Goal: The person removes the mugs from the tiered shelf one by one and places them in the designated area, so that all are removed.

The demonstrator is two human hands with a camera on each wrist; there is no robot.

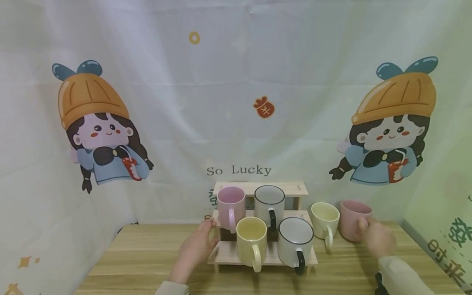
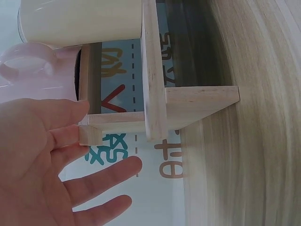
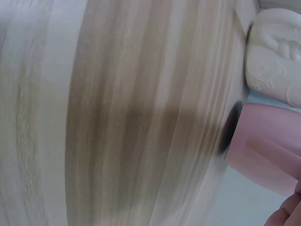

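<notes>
In the head view my right hand grips the handle of a pink mug at the right. A dark shadow lies by that mug's base in the right wrist view; I cannot tell whether it touches the table. A cream mug with a raised pattern stands just left of it. My left hand touches the left end of a wooden tiered rack, outer fingers extended. The middle tier bears a lilac-pink mug and a white black-rimmed mug. Below are a yellow mug and another white black-rimmed mug.
The rack and mugs are on a wood-grain table. A printed cloth with cartoon figures hangs behind and along both sides. The rack's top tier lies close to the cloth.
</notes>
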